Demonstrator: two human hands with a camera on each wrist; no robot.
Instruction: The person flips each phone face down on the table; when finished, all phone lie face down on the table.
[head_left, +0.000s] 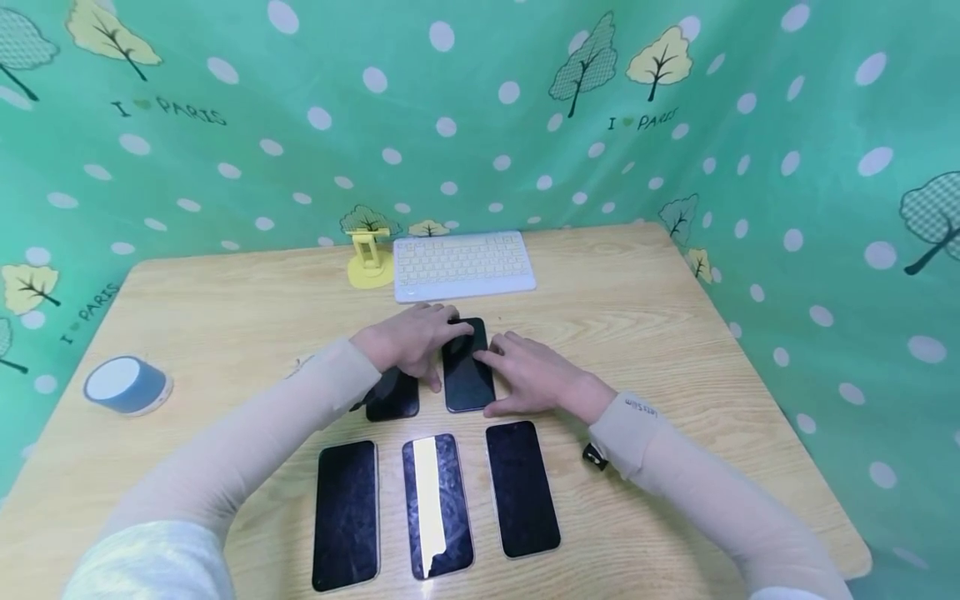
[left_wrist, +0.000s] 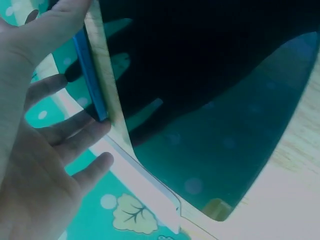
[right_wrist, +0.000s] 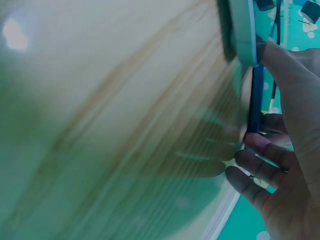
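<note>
On a light wooden table (head_left: pixel 637 317), walled by green cloth printed with trees and dots, five dark phones lie screen up; three sit side by side in the near row, the left phone (head_left: pixel 346 514), the middle phone (head_left: pixel 437 503) with a bright strip of glare, and the right phone (head_left: pixel 522 487); behind them lie two more. Both hands meet on the rear centre phone (head_left: pixel 467 371); the left hand (head_left: pixel 411 340) lies over its far left corner with the fingers bent against the edge, the thumb near the left side; the right hand (head_left: pixel 534 375) rests along its right edge, fingers curved onto the glass; neither lifts it. Partly under the left wrist lies the rear left phone (head_left: pixel 393 397). Farther back stand a pale keyboard (head_left: pixel 463 264) and a yellow stand (head_left: pixel 369 258); a small round speaker (head_left: pixel 126 385) sits at the left edge.
</note>
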